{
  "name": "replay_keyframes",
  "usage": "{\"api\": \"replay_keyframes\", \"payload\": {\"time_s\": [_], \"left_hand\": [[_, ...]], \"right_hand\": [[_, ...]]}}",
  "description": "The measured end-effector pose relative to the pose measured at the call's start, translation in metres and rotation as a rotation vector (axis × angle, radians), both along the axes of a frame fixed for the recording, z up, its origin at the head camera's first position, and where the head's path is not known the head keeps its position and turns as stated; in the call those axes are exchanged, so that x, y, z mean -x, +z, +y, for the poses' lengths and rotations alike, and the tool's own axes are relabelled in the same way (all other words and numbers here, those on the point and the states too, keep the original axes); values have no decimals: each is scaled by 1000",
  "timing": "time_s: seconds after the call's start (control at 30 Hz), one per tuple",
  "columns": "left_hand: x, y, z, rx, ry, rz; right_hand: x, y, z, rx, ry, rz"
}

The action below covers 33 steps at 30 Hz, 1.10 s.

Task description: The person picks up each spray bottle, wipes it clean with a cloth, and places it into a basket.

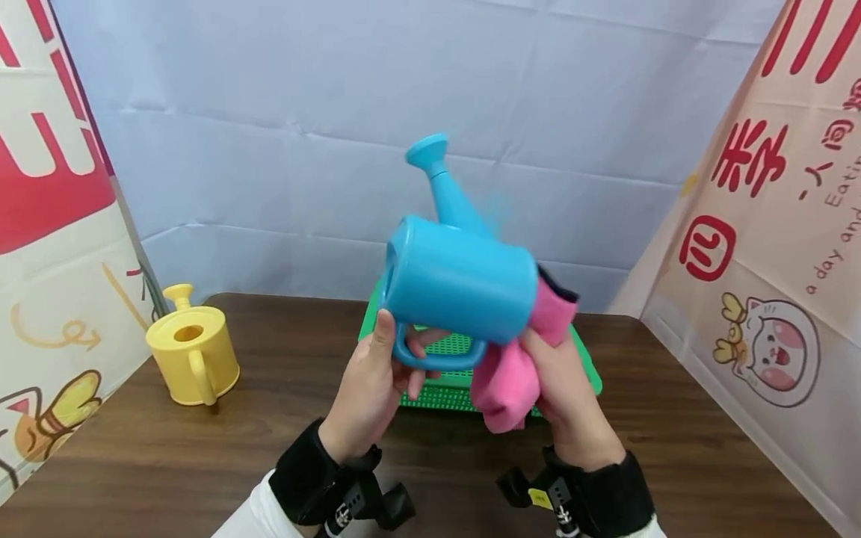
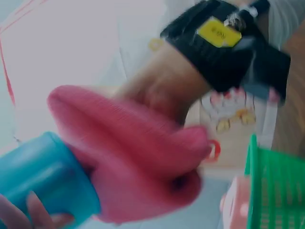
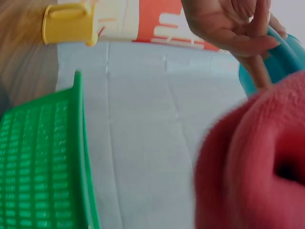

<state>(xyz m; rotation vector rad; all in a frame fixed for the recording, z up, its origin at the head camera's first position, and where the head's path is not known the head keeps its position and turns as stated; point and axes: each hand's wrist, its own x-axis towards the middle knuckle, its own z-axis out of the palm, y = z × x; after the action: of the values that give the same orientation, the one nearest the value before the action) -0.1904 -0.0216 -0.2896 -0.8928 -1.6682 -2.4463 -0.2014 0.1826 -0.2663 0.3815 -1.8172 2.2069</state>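
Observation:
A blue watering can is held tilted on its side above the table, its spout pointing up and its handle hanging below. My left hand grips it at the handle, thumb against the can's top end. Bunched in my right hand is a pink cloth with a dark edge, which lies against the can's base. The left wrist view shows the cloth covering part of the base, and most of the right fingers are hidden behind it. In the right wrist view the left fingers curl at the handle.
A green perforated basket stands on the brown table behind the hands. Beside it in the left wrist view is a pale pink object, kind unclear. A yellow watering can stands at the left. Printed cloth panels flank the table.

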Motion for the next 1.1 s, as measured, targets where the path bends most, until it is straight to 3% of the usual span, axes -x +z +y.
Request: {"api": "replay_keyframes", "payload": {"time_s": [0.1,0.2,0.3,0.4,0.57,0.67,0.77,1.0,1.1], "left_hand": [[14,-5,5,157,174,19],[34,-19,13,382,353,72],[52,-34,26,618,531,148],[64,-42,37,812,649,170],[76,-47,51,1066,717,191],[81,-47,52,1153,764,225],[84,-47,51,1220,781,211],[87,-50,55,1429,697,141],[87,-52,60,1465,651,159]], "right_hand": [[3,0,9,-68,-145,-5],[1,6,19,60,-290,82],[-4,13,27,187,-314,187],[-9,17,31,233,-289,242],[-16,25,33,269,-271,287],[-16,29,29,292,-247,333],[-14,32,26,286,-218,371],[-13,27,27,199,-209,391],[-14,24,31,149,-235,355]]}}
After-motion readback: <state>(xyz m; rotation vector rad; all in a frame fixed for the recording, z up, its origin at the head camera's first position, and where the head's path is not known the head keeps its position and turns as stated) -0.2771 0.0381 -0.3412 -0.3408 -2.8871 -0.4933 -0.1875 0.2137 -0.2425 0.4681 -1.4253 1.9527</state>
